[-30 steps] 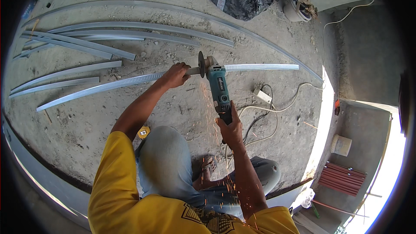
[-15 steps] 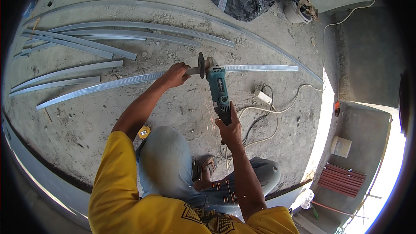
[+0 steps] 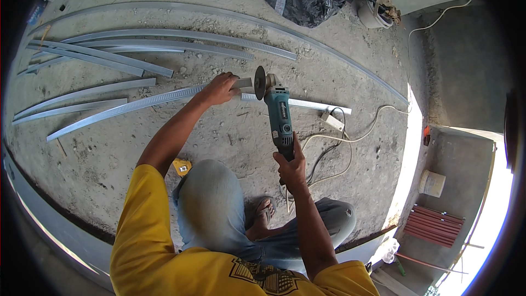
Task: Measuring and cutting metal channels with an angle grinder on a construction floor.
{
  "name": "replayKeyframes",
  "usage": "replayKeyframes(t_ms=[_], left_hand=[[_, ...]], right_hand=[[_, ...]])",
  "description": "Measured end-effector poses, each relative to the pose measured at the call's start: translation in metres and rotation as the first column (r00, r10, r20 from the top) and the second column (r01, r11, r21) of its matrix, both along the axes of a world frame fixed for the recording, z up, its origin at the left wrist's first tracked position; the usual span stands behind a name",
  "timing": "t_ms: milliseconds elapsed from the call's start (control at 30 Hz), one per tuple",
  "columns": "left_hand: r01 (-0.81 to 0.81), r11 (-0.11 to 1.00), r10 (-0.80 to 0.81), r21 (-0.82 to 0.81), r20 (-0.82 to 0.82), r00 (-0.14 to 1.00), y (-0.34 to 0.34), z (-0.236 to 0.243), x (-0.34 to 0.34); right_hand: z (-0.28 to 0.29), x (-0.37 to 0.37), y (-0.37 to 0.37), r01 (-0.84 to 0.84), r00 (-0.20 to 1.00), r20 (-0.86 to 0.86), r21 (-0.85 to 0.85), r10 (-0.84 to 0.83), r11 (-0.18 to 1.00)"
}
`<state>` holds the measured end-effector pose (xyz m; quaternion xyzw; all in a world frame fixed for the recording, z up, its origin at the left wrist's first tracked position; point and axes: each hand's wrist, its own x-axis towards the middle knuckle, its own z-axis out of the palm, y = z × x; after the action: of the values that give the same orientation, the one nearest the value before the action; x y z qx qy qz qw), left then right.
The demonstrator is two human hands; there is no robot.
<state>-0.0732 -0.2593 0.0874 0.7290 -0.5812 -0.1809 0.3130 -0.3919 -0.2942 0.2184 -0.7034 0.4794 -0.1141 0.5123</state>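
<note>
Rough concrete floor (image 3: pixel 109 170). Left hand (image 3: pixel 220 89) grips ribbed metal channel (image 3: pixel 153 99), end poking out just right of it. Right hand (image 3: pixel 292 171) clenched round rear of angle grinder (image 3: pixel 280 112). Separate channel piece (image 3: pixel 318 104) lies right of left hand. Cut looks through; next move calls for keeping cutting disc (image 3: pixel 260 83) off left hand.

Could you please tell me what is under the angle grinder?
Below the angle grinder is concrete floor. A short silver metal channel shows on both sides of its body. Whatever lies directly behind that body is covered.
</note>
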Motion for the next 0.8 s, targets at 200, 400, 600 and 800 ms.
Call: replayKeyframes(t_ms=[200, 400, 600, 800], left_hand=[[-0.001, 0.997, 0.004, 0.071, -0.042, 0.999, -0.004, 0.010, -0.022], [0.154, 0.958, -0.142, 0.243, -0.069, 0.987, 0.033, -0.037, -0.056], [0.190, 0.822, -0.264, 0.536, 0.063, 0.962, 0.021, -0.056, -0.111], [0.172, 0.967, -0.232, 0.188, 0.368, 0.900, -0.057, -0.042, -0.108]], right_hand=[[0.030, -0.016, -0.014, 0.143, 0.982, 0.102, 0.129, -0.156, 0.981], [0.082, -0.021, -0.036, 0.276, 0.953, 0.074, 0.180, -0.293, 0.944], [0.130, -0.075, -0.071, 0.422, 0.902, 0.052, 0.098, -0.428, 0.901], [0.138, -0.120, -0.081, 0.560, 0.817, 0.109, 0.085, -0.567, 0.824]])
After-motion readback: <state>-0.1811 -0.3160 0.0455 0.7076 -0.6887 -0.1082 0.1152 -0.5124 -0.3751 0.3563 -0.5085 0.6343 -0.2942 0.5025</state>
